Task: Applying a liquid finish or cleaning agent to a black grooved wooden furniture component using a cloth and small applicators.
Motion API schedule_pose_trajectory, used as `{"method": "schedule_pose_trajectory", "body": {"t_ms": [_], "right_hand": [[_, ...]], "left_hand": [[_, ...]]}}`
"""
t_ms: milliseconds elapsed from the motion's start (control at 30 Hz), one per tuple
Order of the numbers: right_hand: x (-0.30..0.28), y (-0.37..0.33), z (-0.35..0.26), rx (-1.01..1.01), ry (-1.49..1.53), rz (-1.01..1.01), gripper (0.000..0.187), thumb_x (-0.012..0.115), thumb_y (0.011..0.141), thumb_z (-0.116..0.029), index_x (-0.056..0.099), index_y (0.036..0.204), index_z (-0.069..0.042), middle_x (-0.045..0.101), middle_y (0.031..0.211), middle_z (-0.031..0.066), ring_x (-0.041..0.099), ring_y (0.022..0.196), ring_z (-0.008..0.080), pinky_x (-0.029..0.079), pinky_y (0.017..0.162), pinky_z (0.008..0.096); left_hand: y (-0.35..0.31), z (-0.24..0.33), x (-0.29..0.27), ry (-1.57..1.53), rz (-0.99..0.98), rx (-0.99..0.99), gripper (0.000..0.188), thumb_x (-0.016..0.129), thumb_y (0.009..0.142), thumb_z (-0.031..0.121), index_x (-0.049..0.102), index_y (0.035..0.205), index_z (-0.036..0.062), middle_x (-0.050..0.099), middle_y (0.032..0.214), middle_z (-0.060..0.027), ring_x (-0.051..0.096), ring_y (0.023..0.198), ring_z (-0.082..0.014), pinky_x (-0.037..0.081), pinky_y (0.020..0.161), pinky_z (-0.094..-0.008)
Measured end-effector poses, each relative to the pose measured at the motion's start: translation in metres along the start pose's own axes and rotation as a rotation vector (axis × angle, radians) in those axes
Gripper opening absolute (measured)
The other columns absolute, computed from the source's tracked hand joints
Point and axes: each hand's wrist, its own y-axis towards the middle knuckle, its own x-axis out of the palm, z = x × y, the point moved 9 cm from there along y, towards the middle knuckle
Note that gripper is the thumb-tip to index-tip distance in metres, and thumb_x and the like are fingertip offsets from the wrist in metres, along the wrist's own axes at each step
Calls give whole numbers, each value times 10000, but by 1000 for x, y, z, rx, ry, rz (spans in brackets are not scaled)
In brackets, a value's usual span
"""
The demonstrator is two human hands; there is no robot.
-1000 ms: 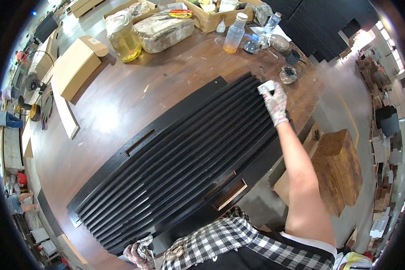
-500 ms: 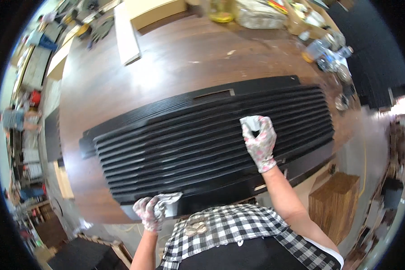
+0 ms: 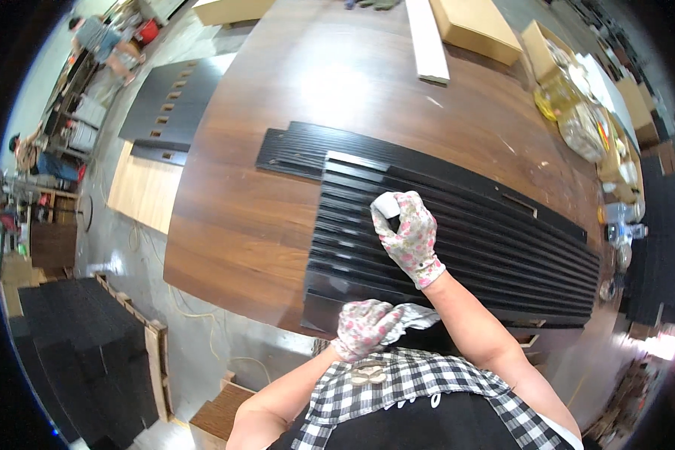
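A black ridged panel [image 3: 495, 247], its long slats side by side, lies on the brown table in front of me. Behind it rest flat black boards [image 3: 420, 165], one with a narrow slot. My right hand [image 3: 414, 238], in a flowered glove, is closed around a small white piece [image 3: 387, 204], perhaps a pad or folded paper, over the slats near the panel's left end. At the near left edge, my left hand [image 3: 364, 328], gloved alike, grips a crumpled white cloth [image 3: 415, 318]. Its fingers are curled; part of the cloth is hidden beneath them.
Brown table [image 3: 240, 232] extends left and far. A white strip [image 3: 427, 45] and cardboard box [image 3: 478, 31] lie at the back. Bottles [image 3: 621, 214] line the right edge. Left stand a slotted black panel [image 3: 169, 105], stacked black boards [image 3: 90, 352] and people [image 3: 101, 45] farther off.
My view has swung left. My right hand, still holding the white piece, has gone from the panel's middle toward its left end. My left hand keeps the cloth at the near edge.
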Motion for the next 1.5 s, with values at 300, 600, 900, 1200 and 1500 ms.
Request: {"method": "schedule_pose_trajectory", "body": {"t_ms": [300,600,900,1200,1500], "right_hand": [[93,42,-47,24,276,-139,236,736,749,-119,579,911,-51,600,814,115,630,705,285,507,617,352],[62,17,-57,-170,23,-213,219,731,712,-65,588,876,-45,598,807,104,612,701,280,502,605,353],[77,22,-63,-187,-7,-171,262,705,745,-185,582,925,-39,554,784,117,598,711,284,497,588,372],[-79,-43,31,63,-212,-69,239,715,716,-90,568,903,-69,581,797,97,614,686,288,518,603,361],[-96,-56,38,129,-250,103,248,738,740,-155,591,923,-73,600,840,109,626,713,279,514,632,359]], "left_hand": [[-8,-2,-21,-47,107,91,338,619,677,170,621,1009,103,616,893,-69,624,772,-217,496,577,-328],[-14,-5,-7,-39,102,84,365,603,701,173,611,1062,124,575,871,-29,583,779,-200,463,589,-333],[-3,0,-8,-112,81,84,316,618,659,179,620,962,89,623,885,-95,621,747,-250,488,586,-362],[-6,-6,-3,30,135,108,360,638,658,162,656,1017,142,648,894,-25,640,767,-189,479,554,-331],[-2,-5,0,60,63,65,377,641,695,173,653,1069,135,615,949,-26,595,871,-215,398,731,-394]]}}
